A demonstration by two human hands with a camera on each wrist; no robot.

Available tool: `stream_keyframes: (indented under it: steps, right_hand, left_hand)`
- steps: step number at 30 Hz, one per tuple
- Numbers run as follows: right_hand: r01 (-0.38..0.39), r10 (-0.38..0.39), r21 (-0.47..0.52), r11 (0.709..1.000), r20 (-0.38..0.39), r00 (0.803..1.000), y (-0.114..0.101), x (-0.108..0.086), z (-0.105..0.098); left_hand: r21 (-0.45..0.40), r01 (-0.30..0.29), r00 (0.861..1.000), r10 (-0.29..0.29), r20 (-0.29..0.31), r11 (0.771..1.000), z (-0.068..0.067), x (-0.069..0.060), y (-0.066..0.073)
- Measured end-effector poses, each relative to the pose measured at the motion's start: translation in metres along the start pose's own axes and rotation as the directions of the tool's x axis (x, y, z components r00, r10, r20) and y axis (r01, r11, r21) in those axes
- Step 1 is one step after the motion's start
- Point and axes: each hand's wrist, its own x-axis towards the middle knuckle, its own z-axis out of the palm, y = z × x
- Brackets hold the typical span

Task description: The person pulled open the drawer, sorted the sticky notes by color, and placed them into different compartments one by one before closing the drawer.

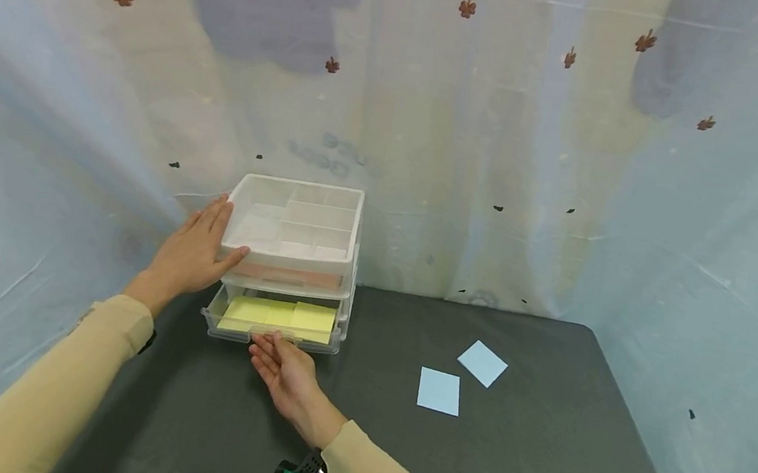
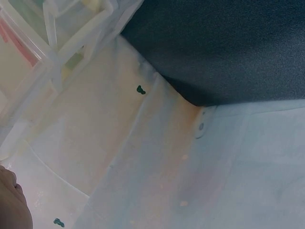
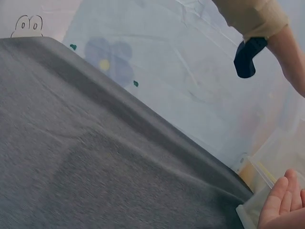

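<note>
Leftmost, the person's left grip (image 1: 193, 250) rests against the left side of the drawer unit (image 1: 288, 262), fingers straight and clamped on nothing, thumb over the front edge of the top. The unit is boxy, in white and see-through plastic, its top divided into shallow rectangular compartments. Below, the clear lower drawer (image 1: 226, 331) juts out towards the person, with flat yellow notes (image 1: 272, 315) inside. Next comes the right grip (image 1: 292, 383), palm turned up, fingers nearly straight rather than clamped, their tips at the drawer's front edge. The step in hand looks like sliding this drawer; which way, I cannot tell. The next move seems to call for a level push or pull with the unit braced. Further right, two square pale-blue sheets (image 1: 439, 392) (image 1: 482, 364) lie flat, just apart, on the desk (image 1: 537, 450), whose dark surface looks woven
</note>
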Motion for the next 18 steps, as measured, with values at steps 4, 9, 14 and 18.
stream_keyframes:
  steps: [4, 9, 14, 18]
  right_hand:
    - [-0.003, 0.002, -0.002, 1.000, -0.019, 1.000, -0.002, 0.010, 0.002]
    - [0.011, -0.012, -0.012, 1.000, -0.029, 1.000, -0.006, 0.021, 0.002]
    - [0.016, -0.017, -0.030, 0.999, -0.042, 0.999, -0.012, 0.032, 0.002]
    - [0.024, -0.027, -0.052, 0.998, -0.044, 0.999, -0.018, 0.040, 0.003]
  left_hand:
    - [-0.002, -0.001, 1.000, 0.001, 0.000, 1.000, 0.001, 0.000, -0.001]
    - [-0.005, 0.002, 1.000, -0.002, -0.008, 1.000, 0.001, 0.000, 0.000]
    - [-0.012, 0.007, 1.000, -0.008, -0.003, 1.000, 0.001, 0.000, 0.000]
    - [-0.009, 0.007, 1.000, -0.007, 0.002, 1.000, 0.001, 0.000, 0.000]
